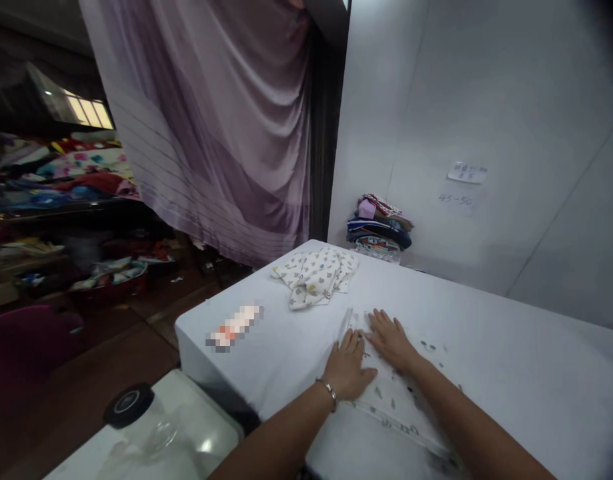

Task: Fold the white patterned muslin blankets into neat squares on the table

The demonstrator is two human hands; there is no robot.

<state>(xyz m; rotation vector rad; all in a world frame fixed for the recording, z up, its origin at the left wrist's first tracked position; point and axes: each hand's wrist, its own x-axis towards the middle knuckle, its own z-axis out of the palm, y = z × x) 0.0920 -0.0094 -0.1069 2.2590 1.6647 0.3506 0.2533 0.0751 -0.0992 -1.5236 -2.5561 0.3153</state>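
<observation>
A white printed cloth (386,393) with small dark motifs lies flat on the white-covered table (511,347). My left hand (347,370) rests on its left edge, palm down, fingers stretched out and thumb apart. Just right of it, my right hand (390,339) presses flat on the cloth near its far edge, with the fingers extended. A bracelet (329,393) circles my left wrist. Farther back on the table, a crumpled white cloth with a small grey and yellow print (319,273) lies apart from both hands. My right forearm hides part of the flat cloth.
A blurred-out item (235,327) lies on the table's left part. A clear container with a black lid (129,405) stands at lower left. Folded fabrics (379,227) are stacked by the wall. A purple curtain (226,120) hangs behind; shelves of cloth (61,180) stand left.
</observation>
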